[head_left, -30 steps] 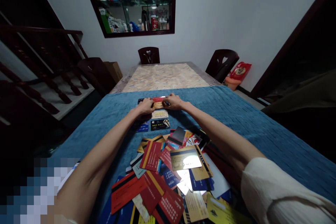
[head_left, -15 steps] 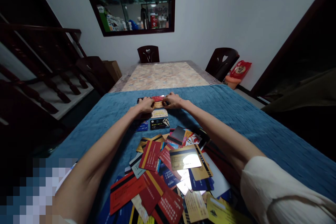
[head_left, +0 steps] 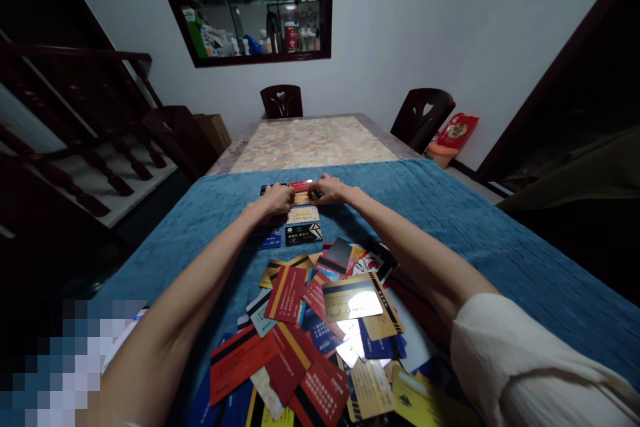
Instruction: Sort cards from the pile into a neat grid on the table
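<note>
Both arms stretch far out over a blue cloth (head_left: 475, 227). My left hand (head_left: 276, 199) and my right hand (head_left: 331, 190) pinch the two ends of a tan card (head_left: 301, 199) lying in a neat column of cards. Behind it lies a red card (head_left: 300, 185); nearer to me lie a pale card (head_left: 303, 215) and a black card (head_left: 303, 234), with a blue card (head_left: 271, 240) to the left. A loose heap of several plastic cards (head_left: 325, 333), red, gold, blue and white, lies close to me.
Beyond the cloth the patterned table top (head_left: 313, 141) shows. Dark chairs (head_left: 281, 101) stand at the far end and far right (head_left: 423, 119). A glass wall cabinet (head_left: 250, 3) hangs above. A stair railing (head_left: 85, 113) runs along the left; a red bag (head_left: 457, 133) sits on the floor.
Both hands stay on the tan card with hardly any shift. The view has tilted up a little, so everything sits slightly lower to higher in frame.
</note>
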`<control>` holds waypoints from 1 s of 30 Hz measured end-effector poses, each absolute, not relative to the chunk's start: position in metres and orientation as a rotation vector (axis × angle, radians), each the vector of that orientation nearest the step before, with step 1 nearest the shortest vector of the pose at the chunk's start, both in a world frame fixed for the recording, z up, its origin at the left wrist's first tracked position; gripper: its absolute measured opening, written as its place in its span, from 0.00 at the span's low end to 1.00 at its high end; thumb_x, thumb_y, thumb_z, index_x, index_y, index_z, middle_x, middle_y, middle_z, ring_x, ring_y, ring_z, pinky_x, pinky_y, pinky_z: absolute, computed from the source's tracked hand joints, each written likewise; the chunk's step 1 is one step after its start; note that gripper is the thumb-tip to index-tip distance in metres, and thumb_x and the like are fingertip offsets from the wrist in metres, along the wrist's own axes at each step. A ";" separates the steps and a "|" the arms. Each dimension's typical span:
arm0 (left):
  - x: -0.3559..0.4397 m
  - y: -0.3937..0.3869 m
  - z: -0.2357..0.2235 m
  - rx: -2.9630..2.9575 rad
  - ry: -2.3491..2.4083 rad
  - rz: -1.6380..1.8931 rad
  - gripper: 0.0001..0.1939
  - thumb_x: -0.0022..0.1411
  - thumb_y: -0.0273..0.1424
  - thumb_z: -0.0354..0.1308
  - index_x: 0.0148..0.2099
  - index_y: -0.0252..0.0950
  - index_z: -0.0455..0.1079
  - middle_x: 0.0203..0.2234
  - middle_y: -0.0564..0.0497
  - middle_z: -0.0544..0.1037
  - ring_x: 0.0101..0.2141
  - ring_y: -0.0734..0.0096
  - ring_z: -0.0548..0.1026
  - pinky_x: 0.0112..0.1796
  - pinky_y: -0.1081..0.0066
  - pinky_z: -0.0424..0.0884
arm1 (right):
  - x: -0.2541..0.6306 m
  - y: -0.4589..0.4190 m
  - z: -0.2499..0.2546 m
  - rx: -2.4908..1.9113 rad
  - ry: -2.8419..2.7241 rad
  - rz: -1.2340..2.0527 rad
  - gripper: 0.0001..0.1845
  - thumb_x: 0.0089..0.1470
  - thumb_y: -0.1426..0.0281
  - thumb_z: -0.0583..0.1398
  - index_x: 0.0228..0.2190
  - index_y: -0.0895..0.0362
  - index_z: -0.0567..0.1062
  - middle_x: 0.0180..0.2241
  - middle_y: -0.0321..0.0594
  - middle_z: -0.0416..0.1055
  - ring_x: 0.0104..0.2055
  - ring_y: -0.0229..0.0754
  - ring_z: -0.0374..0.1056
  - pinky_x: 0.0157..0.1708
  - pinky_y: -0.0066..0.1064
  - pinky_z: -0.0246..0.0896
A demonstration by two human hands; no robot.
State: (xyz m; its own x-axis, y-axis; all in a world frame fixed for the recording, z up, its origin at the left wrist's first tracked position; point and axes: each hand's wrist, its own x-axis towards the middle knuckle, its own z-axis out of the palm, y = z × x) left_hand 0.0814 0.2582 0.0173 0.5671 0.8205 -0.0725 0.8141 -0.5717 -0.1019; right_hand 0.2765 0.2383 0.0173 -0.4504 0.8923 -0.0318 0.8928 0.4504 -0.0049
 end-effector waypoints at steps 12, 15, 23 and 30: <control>0.080 0.255 0.011 -2.723 -1.379 0.096 0.19 0.56 0.25 0.53 0.48 0.40 0.76 0.44 0.41 0.77 0.51 0.47 0.67 0.49 0.54 0.62 | 0.273 0.231 0.017 1.649 2.640 0.056 0.18 0.55 0.64 0.61 0.47 0.53 0.78 0.48 0.48 0.75 0.53 0.55 0.61 0.40 0.34 0.52; 0.081 0.252 0.013 -2.716 -1.366 0.080 0.18 0.55 0.25 0.53 0.46 0.40 0.77 0.48 0.40 0.74 0.53 0.46 0.65 0.49 0.52 0.62 | 0.274 0.229 0.016 1.666 2.637 0.072 0.18 0.56 0.62 0.61 0.47 0.53 0.78 0.49 0.48 0.75 0.53 0.56 0.60 0.40 0.35 0.51; 0.084 0.239 0.021 -2.729 -1.344 0.092 0.16 0.53 0.23 0.54 0.42 0.38 0.77 0.45 0.41 0.77 0.54 0.47 0.63 0.50 0.52 0.61 | 0.281 0.210 0.021 1.680 2.698 0.114 0.19 0.61 0.62 0.57 0.50 0.54 0.77 0.51 0.48 0.72 0.53 0.55 0.58 0.41 0.36 0.50; 0.081 0.211 0.025 -2.691 -1.366 -0.019 0.20 0.57 0.26 0.54 0.52 0.36 0.72 0.52 0.39 0.73 0.58 0.47 0.60 0.52 0.50 0.59 | 0.282 0.176 0.017 1.538 2.932 0.103 0.14 0.58 0.69 0.59 0.45 0.55 0.79 0.47 0.46 0.75 0.50 0.52 0.58 0.44 0.37 0.49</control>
State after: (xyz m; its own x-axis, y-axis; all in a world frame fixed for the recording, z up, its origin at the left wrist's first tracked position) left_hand 0.0809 0.2109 0.0254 0.5917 0.8034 0.0673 0.8049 -0.5841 -0.1045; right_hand 0.2819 0.1760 0.0172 -0.5575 0.8106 0.1793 0.8212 0.5701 -0.0245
